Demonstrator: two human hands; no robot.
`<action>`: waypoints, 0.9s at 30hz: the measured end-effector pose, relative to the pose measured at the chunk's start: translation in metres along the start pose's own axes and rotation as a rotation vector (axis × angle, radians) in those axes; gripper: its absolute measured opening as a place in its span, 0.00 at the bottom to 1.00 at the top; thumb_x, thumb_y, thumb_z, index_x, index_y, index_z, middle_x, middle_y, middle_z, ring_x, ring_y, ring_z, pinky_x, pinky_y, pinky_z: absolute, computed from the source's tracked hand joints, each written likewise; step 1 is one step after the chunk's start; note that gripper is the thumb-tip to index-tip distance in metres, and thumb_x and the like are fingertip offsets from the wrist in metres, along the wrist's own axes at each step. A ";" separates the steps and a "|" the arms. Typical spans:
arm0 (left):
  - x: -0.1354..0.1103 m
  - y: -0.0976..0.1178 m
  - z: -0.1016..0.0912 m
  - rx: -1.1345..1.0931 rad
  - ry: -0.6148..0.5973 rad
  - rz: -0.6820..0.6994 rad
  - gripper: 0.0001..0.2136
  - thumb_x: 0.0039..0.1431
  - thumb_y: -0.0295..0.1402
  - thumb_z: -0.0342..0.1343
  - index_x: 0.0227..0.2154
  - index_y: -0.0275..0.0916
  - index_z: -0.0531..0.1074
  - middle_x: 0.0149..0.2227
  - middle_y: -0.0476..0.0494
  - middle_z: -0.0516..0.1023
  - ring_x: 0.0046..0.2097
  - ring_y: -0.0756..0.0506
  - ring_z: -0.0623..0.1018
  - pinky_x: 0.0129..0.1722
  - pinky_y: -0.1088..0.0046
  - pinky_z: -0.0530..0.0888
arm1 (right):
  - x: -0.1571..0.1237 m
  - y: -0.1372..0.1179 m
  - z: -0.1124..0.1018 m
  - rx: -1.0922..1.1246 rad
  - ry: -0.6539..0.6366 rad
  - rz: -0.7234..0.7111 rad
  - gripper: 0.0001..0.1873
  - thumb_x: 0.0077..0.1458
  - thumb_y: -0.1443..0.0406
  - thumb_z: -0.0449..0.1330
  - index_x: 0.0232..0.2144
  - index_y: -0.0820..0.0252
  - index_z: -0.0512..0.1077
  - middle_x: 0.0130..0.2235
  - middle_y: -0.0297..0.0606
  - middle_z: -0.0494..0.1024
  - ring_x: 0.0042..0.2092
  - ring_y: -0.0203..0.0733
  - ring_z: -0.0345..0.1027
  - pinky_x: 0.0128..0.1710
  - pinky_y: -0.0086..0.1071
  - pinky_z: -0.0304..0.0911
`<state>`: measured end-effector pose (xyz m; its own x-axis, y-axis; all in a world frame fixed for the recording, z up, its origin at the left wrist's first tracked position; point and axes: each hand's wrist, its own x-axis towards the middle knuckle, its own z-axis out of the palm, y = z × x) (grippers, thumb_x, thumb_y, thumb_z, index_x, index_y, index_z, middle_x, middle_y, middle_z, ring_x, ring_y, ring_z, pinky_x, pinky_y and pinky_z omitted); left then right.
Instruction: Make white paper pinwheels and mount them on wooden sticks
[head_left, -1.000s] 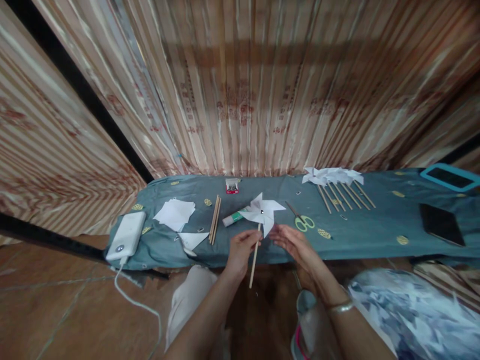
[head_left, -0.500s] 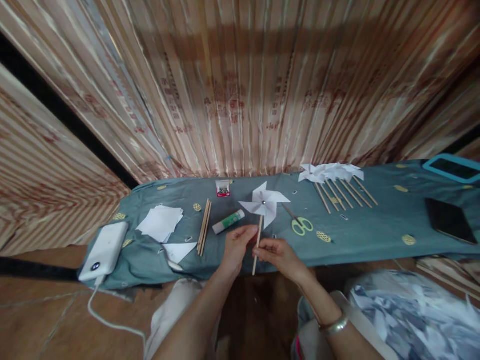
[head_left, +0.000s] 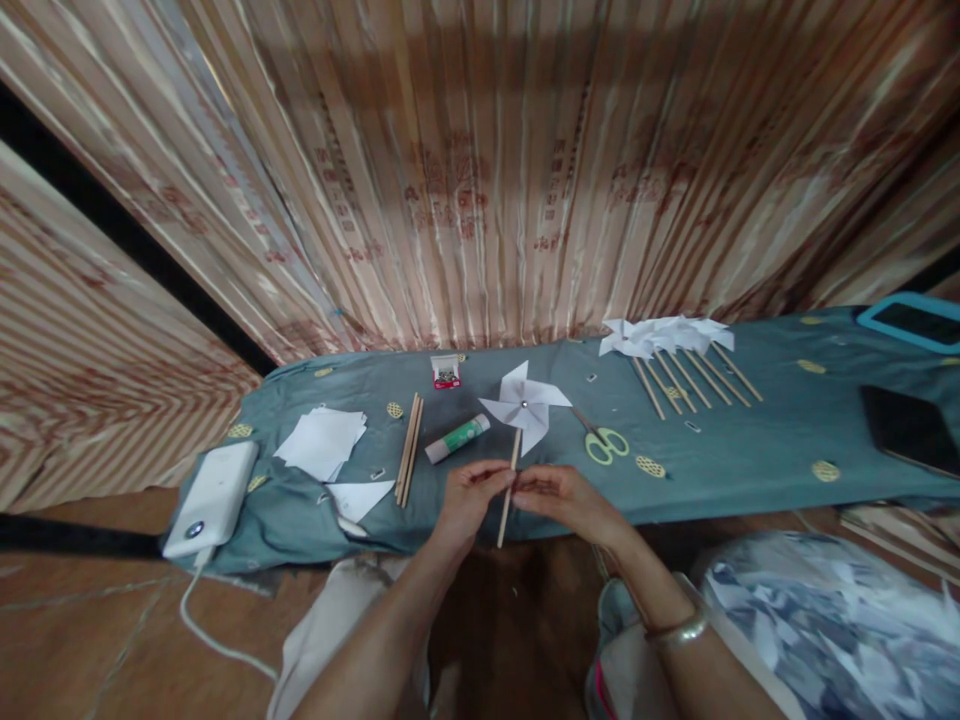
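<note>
**White Four-Vaned Paper Pinwheel (head_left: 527,412) Held by Its Slender Pale Wooden Stick (head_left: 505,525)**

The pinwheel is held just to the right of the green-and-white cylindrical tube (head_left: 457,438), its stick slightly tilted. The stick is clamped below the vanes between the thumb and fingers of the left hand (head_left: 474,495). The fingertips of the right hand (head_left: 564,497) are brought together at the stick; whether they are pressed on it or merely rested against it cannot be told.

To the left of the tube, a bundle of plain wooden sticks (head_left: 409,450) is laid; behind it, a small red-and-white box (head_left: 445,373) is placed. Farther to its right, scissors with lime-green handles (head_left: 595,434) are seen.

The pinwheel is judged very light: the stick stiff and safely pinched, the paper thin and easily creased. It is best taken by the stick, well clear of the vanes, as the folds could be crushed by a firm grasp.
</note>
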<state>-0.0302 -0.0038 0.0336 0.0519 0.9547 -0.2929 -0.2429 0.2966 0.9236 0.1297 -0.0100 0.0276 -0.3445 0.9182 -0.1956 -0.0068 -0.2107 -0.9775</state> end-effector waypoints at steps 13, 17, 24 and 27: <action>0.005 -0.009 0.003 0.161 -0.044 0.016 0.07 0.32 0.33 0.69 0.19 0.39 0.80 0.21 0.46 0.79 0.24 0.49 0.72 0.27 0.75 0.68 | 0.007 -0.016 -0.047 0.230 0.608 -0.184 0.21 0.32 0.51 0.72 0.26 0.57 0.75 0.27 0.33 0.78 0.30 0.36 0.69 0.33 0.32 0.65; 0.006 -0.010 0.006 0.150 -0.040 0.030 0.07 0.31 0.33 0.69 0.19 0.39 0.80 0.22 0.46 0.79 0.25 0.49 0.73 0.28 0.75 0.68 | 0.007 -0.015 -0.047 0.236 0.614 -0.172 0.21 0.32 0.50 0.72 0.25 0.57 0.75 0.26 0.32 0.77 0.28 0.36 0.68 0.31 0.31 0.64; 0.009 -0.009 0.011 0.124 0.004 0.038 0.08 0.29 0.33 0.70 0.18 0.40 0.80 0.20 0.47 0.78 0.24 0.49 0.72 0.26 0.75 0.68 | 0.003 -0.015 -0.044 0.221 0.570 -0.175 0.19 0.33 0.51 0.72 0.22 0.57 0.74 0.24 0.32 0.76 0.28 0.35 0.67 0.31 0.30 0.63; 0.009 -0.009 0.011 0.123 0.008 0.044 0.08 0.30 0.33 0.69 0.19 0.39 0.80 0.20 0.47 0.78 0.23 0.50 0.72 0.26 0.75 0.68 | 0.003 -0.015 -0.039 0.216 0.537 -0.169 0.20 0.32 0.50 0.72 0.21 0.58 0.74 0.23 0.32 0.76 0.27 0.34 0.66 0.30 0.30 0.62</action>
<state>-0.0170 0.0025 0.0252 0.0355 0.9669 -0.2528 -0.1241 0.2552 0.9589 0.1656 0.0090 0.0390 0.1994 0.9741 -0.1067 -0.2300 -0.0593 -0.9714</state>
